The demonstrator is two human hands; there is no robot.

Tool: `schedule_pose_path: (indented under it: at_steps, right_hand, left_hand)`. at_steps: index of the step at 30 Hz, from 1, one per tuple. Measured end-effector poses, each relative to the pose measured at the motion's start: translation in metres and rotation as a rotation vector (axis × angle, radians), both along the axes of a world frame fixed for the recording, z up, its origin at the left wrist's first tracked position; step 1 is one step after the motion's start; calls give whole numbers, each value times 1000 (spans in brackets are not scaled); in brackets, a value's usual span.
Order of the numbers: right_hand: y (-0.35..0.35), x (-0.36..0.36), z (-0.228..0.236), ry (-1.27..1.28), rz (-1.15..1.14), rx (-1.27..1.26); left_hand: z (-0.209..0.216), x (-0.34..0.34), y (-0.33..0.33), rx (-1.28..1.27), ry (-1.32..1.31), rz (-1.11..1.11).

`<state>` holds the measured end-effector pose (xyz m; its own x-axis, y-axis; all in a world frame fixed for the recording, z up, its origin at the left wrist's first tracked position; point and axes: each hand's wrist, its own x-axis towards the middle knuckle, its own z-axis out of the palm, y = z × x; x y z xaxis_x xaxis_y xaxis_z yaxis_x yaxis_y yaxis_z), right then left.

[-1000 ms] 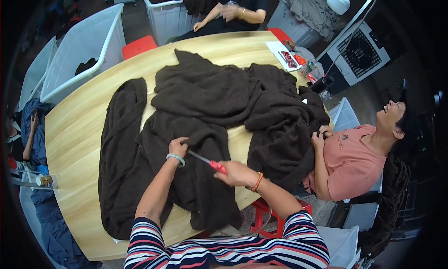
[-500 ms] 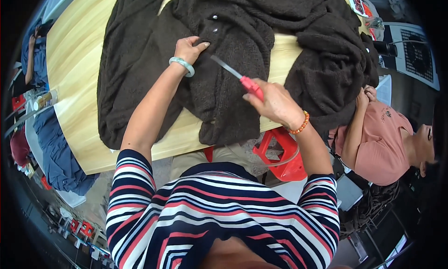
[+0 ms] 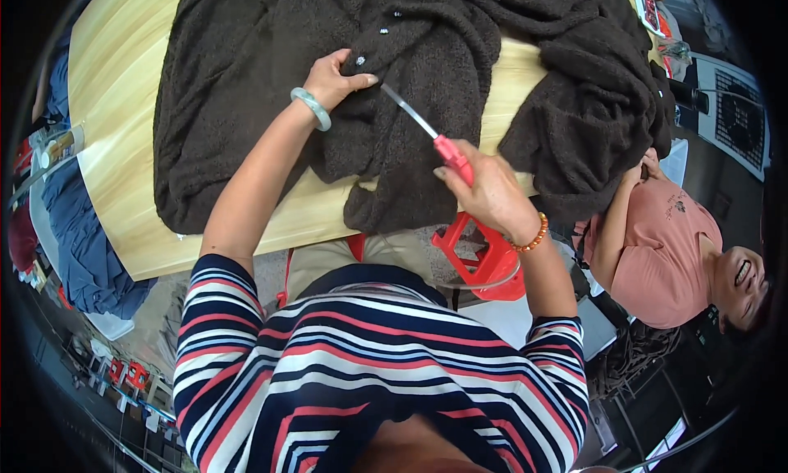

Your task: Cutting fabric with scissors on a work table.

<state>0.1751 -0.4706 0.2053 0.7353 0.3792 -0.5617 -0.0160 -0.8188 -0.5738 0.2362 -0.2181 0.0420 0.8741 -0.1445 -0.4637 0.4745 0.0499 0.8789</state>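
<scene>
- While the left hand [image 3: 338, 77] pinches a fold of the brown garment [image 3: 271, 87] between thumb and fingers, its palm rests on the fabric near a row of small shiny buttons [image 3: 382, 30].
- Clamped shut on the red handle, the right hand [image 3: 486, 196] holds a tool [image 3: 423, 128] whose thin metal blade slants up and left.
- Just beside the left thumb, the blade's tip meets the cloth; the handle end sits over the table edge.
- Spread across the pale wooden table [image 3: 115, 120], the garment lies under the left hand and ahead of the right, with a lower flap hanging over the near edge.
- On the left wrist sits a pale green bangle [image 3: 311, 109]; on the right, an orange bead bracelet [image 3: 529, 239].
- Below the right hand stands a red stool [image 3: 480, 255], against the person's striped top.
- At the right, another person in a pink shirt [image 3: 661, 255] reaches a hand into the garment's far folds.
</scene>
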Motion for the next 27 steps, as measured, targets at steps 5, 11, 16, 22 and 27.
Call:
schedule_pose_path:
  at_steps: [5, 11, 16, 22, 27]
  right_hand:
    - [0, 7, 9, -80, -7, -52]
    - [-3, 11, 15, -31, -7, -38]
    - [-15, 18, 10, -114, -152, -12]
    - [-5, 36, 0, -260, -149, -112]
    - [3, 46, -9, -133, -7, -171]
  left_hand:
    - [-10, -10, 12, 308, -157, -92]
    - [2, -17, -4, 215, -68, -7]
    - [-17, 37, -15, 582, -331, 94]
    - [-42, 107, -46, 763, -601, -2]
    - [-49, 88, -46, 507, -443, -1]
